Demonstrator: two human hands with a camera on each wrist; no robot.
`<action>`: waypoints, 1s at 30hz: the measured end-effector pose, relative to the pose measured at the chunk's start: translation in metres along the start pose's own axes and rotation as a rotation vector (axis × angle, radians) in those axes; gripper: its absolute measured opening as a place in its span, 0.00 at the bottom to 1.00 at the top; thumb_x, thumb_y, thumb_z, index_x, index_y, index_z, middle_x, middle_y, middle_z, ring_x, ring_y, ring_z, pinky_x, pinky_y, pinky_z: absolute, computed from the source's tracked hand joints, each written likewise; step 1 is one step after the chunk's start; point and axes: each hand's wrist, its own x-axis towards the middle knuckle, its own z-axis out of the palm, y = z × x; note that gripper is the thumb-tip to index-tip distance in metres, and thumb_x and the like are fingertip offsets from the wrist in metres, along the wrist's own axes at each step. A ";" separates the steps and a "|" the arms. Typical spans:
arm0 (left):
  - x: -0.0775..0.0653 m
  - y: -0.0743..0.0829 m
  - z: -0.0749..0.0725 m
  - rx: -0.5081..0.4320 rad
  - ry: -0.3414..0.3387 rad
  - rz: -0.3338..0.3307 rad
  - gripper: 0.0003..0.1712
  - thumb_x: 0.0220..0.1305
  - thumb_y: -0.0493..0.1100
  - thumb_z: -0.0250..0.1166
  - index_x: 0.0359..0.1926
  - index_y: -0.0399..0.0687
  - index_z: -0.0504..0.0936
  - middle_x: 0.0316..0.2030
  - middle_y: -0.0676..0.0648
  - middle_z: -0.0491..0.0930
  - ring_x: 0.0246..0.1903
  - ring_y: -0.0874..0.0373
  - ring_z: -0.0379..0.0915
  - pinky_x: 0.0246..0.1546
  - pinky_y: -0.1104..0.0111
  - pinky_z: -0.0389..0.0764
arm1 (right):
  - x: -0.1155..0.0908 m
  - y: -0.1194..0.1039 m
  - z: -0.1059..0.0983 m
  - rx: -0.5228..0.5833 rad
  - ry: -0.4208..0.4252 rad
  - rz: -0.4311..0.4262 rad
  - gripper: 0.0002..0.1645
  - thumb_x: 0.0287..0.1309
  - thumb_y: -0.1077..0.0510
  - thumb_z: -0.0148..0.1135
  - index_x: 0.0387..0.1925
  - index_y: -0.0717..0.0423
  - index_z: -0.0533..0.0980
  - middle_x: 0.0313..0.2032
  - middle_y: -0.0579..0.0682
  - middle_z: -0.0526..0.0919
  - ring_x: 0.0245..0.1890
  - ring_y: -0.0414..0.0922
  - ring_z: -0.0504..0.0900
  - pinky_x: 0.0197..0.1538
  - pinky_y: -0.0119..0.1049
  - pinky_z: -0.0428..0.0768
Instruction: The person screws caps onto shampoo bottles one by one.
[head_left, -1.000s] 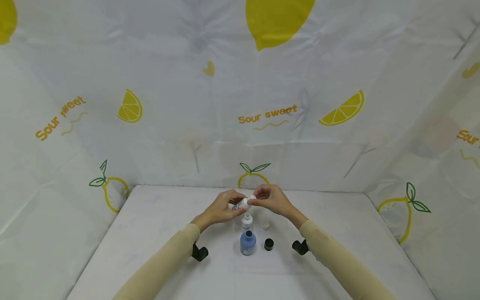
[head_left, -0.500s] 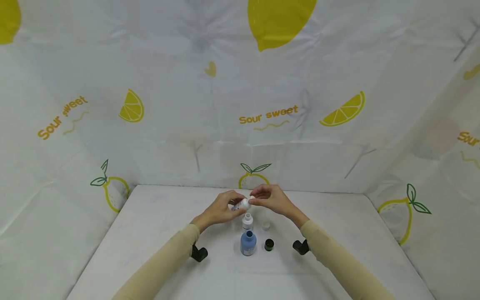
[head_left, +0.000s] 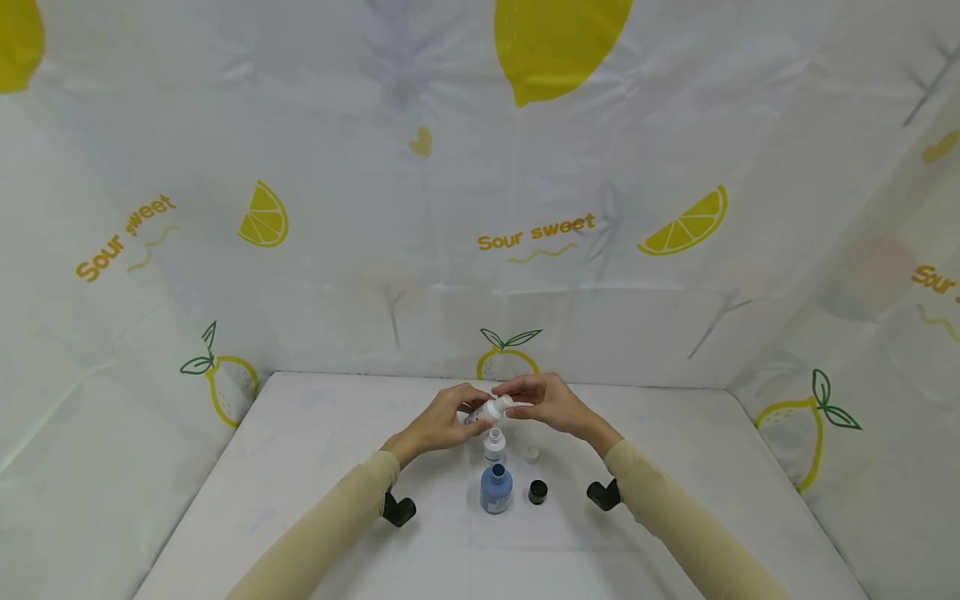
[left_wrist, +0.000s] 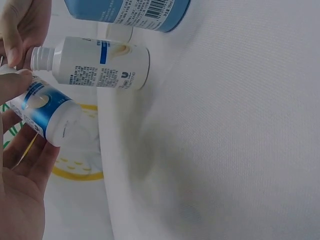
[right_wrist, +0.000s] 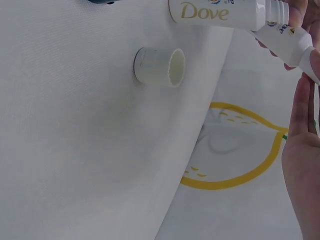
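My left hand point(head_left: 442, 418) grips a small white bottle point(left_wrist: 42, 107) with a blue label, tilted with its top toward the right. Around the white cap point(head_left: 505, 402) at that top are the thumb and fingers of my right hand point(head_left: 546, 402); in the right wrist view its far fingers run past the edge. Just below stands an uncapped white Dove bottle point(right_wrist: 220, 14), its threaded neck bare. Nearer me is a blue bottle point(head_left: 496, 490), also uncapped. A loose white cap point(right_wrist: 159, 67) and a black cap point(head_left: 537, 492) lie to their right.
The white table point(head_left: 337, 483) ends at a hanging sheet point(head_left: 420, 308) printed with lemons, close behind the hands. Black wrist mounts point(head_left: 399, 508) sit under both forearms.
The right fingers have spread and shifted slightly at the cap, leaving more of it showing. The held bottle stays tilted in the left hand; the standing bottles and loose caps have not moved.
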 end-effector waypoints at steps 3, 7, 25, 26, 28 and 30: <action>0.000 -0.001 0.000 0.004 -0.001 -0.002 0.21 0.61 0.50 0.67 0.54 0.51 0.79 0.44 0.52 0.80 0.45 0.63 0.79 0.49 0.71 0.83 | 0.000 -0.001 0.000 -0.017 0.014 0.007 0.22 0.54 0.62 0.69 0.52 0.55 0.80 0.54 0.55 0.83 0.56 0.50 0.81 0.60 0.32 0.79; 0.000 -0.001 0.001 0.008 -0.001 -0.001 0.21 0.62 0.50 0.67 0.55 0.51 0.79 0.44 0.53 0.80 0.44 0.63 0.78 0.49 0.71 0.83 | 0.000 -0.001 0.000 -0.039 0.023 0.003 0.20 0.54 0.61 0.69 0.51 0.54 0.80 0.52 0.53 0.84 0.54 0.46 0.82 0.59 0.31 0.80; 0.001 0.000 0.001 0.003 0.024 -0.001 0.20 0.60 0.47 0.67 0.54 0.51 0.80 0.43 0.52 0.80 0.43 0.63 0.78 0.48 0.71 0.83 | 0.003 0.002 0.003 -0.101 0.084 0.004 0.20 0.53 0.61 0.70 0.50 0.60 0.80 0.49 0.59 0.84 0.49 0.55 0.84 0.54 0.40 0.83; 0.001 -0.001 0.001 0.005 0.024 -0.001 0.20 0.61 0.47 0.67 0.54 0.51 0.79 0.43 0.52 0.80 0.43 0.63 0.78 0.48 0.71 0.83 | 0.003 0.001 0.004 -0.106 0.087 0.011 0.21 0.53 0.61 0.70 0.49 0.61 0.79 0.49 0.59 0.84 0.49 0.56 0.84 0.55 0.41 0.83; 0.001 -0.001 0.001 0.007 0.023 -0.001 0.21 0.61 0.48 0.67 0.54 0.51 0.79 0.43 0.52 0.80 0.43 0.63 0.78 0.49 0.71 0.83 | 0.003 -0.002 0.004 -0.114 0.095 0.029 0.21 0.53 0.61 0.70 0.49 0.62 0.79 0.48 0.59 0.84 0.49 0.57 0.83 0.54 0.41 0.83; 0.001 -0.001 0.001 0.007 0.021 -0.001 0.21 0.61 0.48 0.67 0.54 0.51 0.79 0.43 0.52 0.80 0.43 0.63 0.78 0.49 0.71 0.83 | 0.002 -0.011 0.005 -0.122 0.102 0.042 0.21 0.52 0.61 0.71 0.48 0.64 0.79 0.47 0.60 0.84 0.48 0.57 0.83 0.52 0.36 0.84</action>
